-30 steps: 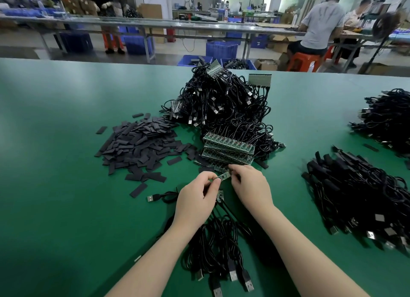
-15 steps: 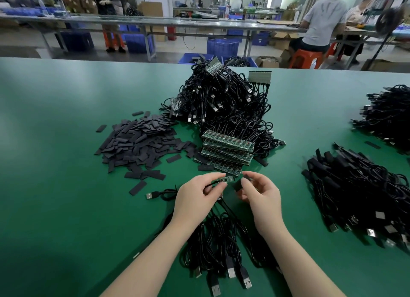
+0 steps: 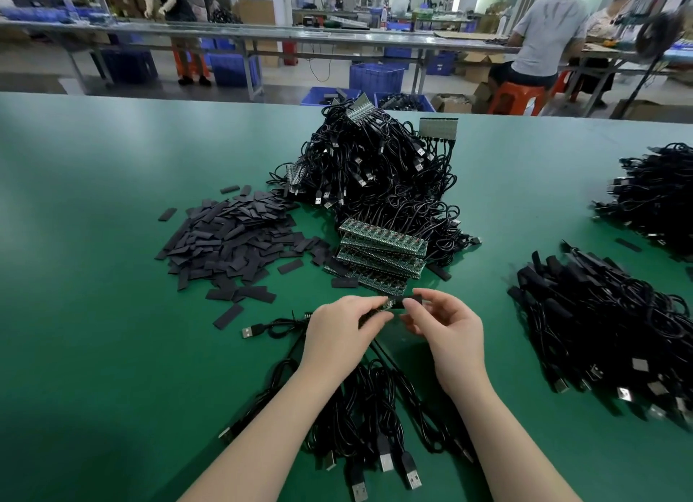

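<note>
Work in hand, as we judge it, is the sleeving of small boards. Our left hand (image 3: 343, 327) pinches a small green board (image 3: 388, 306) at one end, so that its other end points to the right. Our right hand (image 3: 446, 329) pinches a short black sleeve (image 3: 408, 301) between thumb and forefinger, with its mouth meeting this free end; we cannot tell how far the board is inside. Both are held just above the green table (image 3: 93, 314), directly in front of the stack of board strips (image 3: 382, 254), probably because new boards come from there. The pile of loose sleeves (image 3: 232, 239) lies to the left, near enough for an easy reach. The cables (image 3: 375, 408) trail under our wrists toward us, so their plugs lie out of the way. The bundles with black ends (image 3: 600, 321) on the right look like finished pieces, kept well apart from the large tangled heap (image 3: 378, 171) behind the stack.
</note>
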Action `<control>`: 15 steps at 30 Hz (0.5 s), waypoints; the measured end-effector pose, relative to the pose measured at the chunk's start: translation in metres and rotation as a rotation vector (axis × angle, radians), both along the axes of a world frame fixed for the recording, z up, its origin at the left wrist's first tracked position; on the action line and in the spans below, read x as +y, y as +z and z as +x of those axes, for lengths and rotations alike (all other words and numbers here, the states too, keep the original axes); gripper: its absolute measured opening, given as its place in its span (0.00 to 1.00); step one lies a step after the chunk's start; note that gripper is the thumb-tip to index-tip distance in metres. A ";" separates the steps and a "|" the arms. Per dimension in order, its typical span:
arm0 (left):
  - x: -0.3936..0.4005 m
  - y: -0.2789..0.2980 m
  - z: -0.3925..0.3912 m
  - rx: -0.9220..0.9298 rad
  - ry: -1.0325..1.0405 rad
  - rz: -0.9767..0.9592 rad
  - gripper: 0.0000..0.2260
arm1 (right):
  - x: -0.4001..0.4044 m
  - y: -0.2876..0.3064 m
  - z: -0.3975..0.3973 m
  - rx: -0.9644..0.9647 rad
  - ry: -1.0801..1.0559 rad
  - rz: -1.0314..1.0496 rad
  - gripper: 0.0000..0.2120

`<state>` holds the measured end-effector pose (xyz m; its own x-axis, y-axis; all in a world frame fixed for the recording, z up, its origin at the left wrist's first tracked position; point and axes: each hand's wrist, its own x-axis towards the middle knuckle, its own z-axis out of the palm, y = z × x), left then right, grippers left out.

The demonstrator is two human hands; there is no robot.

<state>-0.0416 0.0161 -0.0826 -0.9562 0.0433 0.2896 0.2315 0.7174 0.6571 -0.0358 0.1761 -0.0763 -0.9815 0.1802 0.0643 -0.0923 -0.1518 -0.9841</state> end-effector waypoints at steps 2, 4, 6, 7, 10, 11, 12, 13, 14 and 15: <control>-0.003 -0.001 0.000 -0.052 -0.025 0.134 0.13 | 0.002 0.000 0.000 -0.013 -0.004 -0.005 0.07; -0.005 0.000 0.001 -0.069 -0.042 0.179 0.13 | 0.001 0.000 0.000 -0.016 0.005 0.037 0.06; -0.005 0.001 0.002 -0.065 -0.049 0.184 0.14 | 0.000 -0.001 0.000 -0.021 0.023 0.076 0.06; -0.005 0.002 0.002 -0.061 -0.052 0.189 0.14 | 0.000 -0.001 0.000 -0.025 0.032 0.083 0.06; -0.006 0.002 0.002 -0.062 -0.066 0.190 0.13 | 0.002 -0.002 -0.001 -0.039 0.043 0.105 0.06; -0.006 0.002 0.001 -0.063 -0.070 0.176 0.12 | 0.002 -0.002 -0.002 -0.044 0.045 0.115 0.06; -0.006 0.002 0.001 -0.061 -0.071 0.161 0.12 | 0.003 -0.002 -0.002 -0.049 0.050 0.118 0.05; -0.006 0.002 0.001 -0.057 -0.070 0.144 0.11 | 0.003 -0.001 -0.002 -0.054 0.062 0.112 0.05; -0.005 0.002 0.001 -0.050 -0.069 0.128 0.11 | 0.003 -0.001 -0.002 -0.056 0.084 0.100 0.04; -0.004 0.002 0.002 -0.044 -0.071 0.117 0.11 | 0.004 -0.001 -0.002 -0.053 0.112 0.088 0.06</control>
<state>-0.0398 0.0116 -0.0807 -0.9637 0.0793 0.2548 0.2481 0.6178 0.7462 -0.0373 0.1802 -0.0769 -0.9976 0.0649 0.0227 -0.0273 -0.0713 -0.9971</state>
